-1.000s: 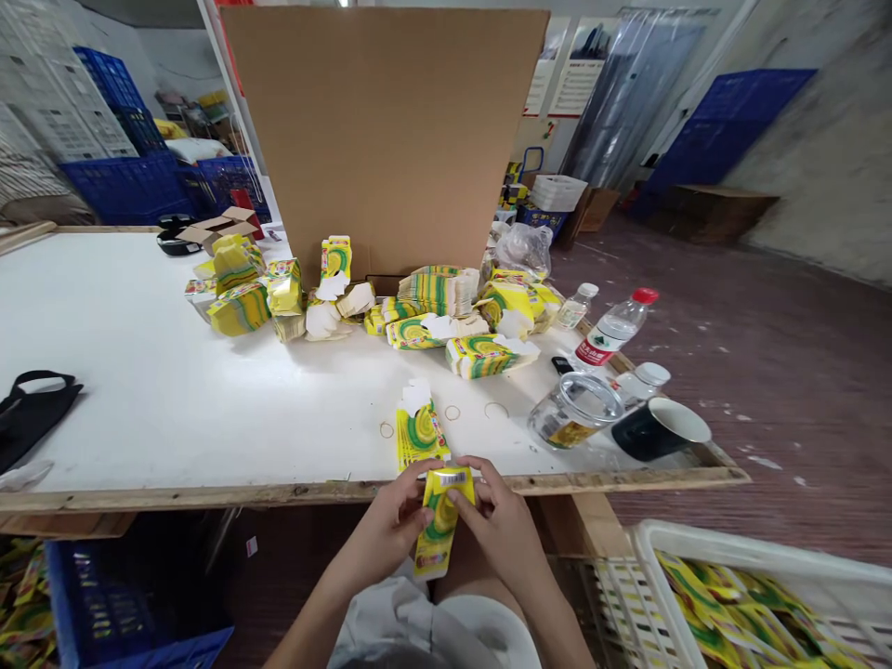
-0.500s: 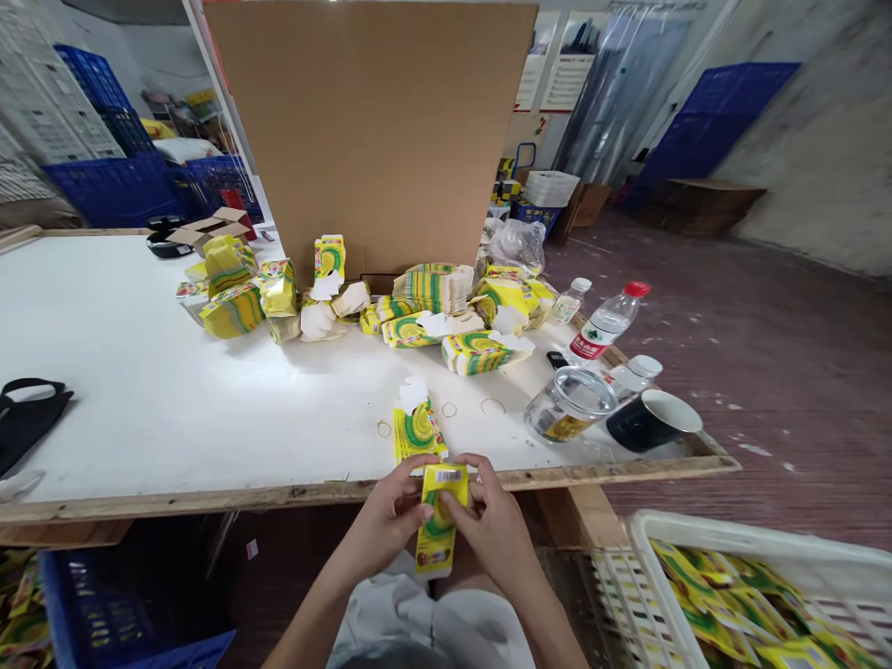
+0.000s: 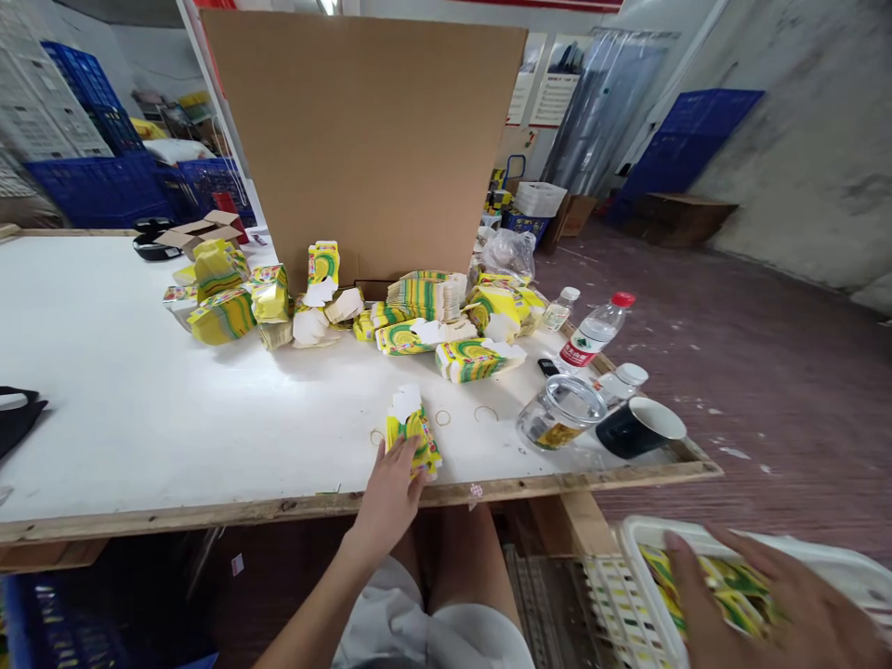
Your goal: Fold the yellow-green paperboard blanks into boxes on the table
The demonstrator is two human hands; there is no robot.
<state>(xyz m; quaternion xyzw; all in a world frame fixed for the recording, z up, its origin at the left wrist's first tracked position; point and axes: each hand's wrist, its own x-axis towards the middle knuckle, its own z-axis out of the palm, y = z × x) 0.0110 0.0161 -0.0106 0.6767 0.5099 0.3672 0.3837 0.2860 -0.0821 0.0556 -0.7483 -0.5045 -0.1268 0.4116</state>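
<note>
My left hand (image 3: 390, 491) rests on a flat yellow-and-green carton (image 3: 406, 429) near the table's front edge. Its fingers are stretched over the printed face, with the thumb by the near side; the carton lies on the table, its white flaps pointing away from me. At the lower right, my right hand (image 3: 780, 604) hangs over a white plastic basket (image 3: 631, 548), fingers spread and nothing seen between them. Inside that basket are several filled yellow cartons (image 3: 739, 595), partly hidden by the hand.
Stacks of flat yellow cartons (image 3: 425, 297) line the table before a large cardboard sheet (image 3: 362, 139). A clear jar (image 3: 557, 418), a dark mug (image 3: 637, 427) and a red-capped bottle (image 3: 592, 334) stand at right. A blue crate (image 3: 62, 604) sits lower left.
The yellow carton that both hands held over my lap has left them. My right hand has swung right to the basket; my left has moved forward onto the carton on the table.
</note>
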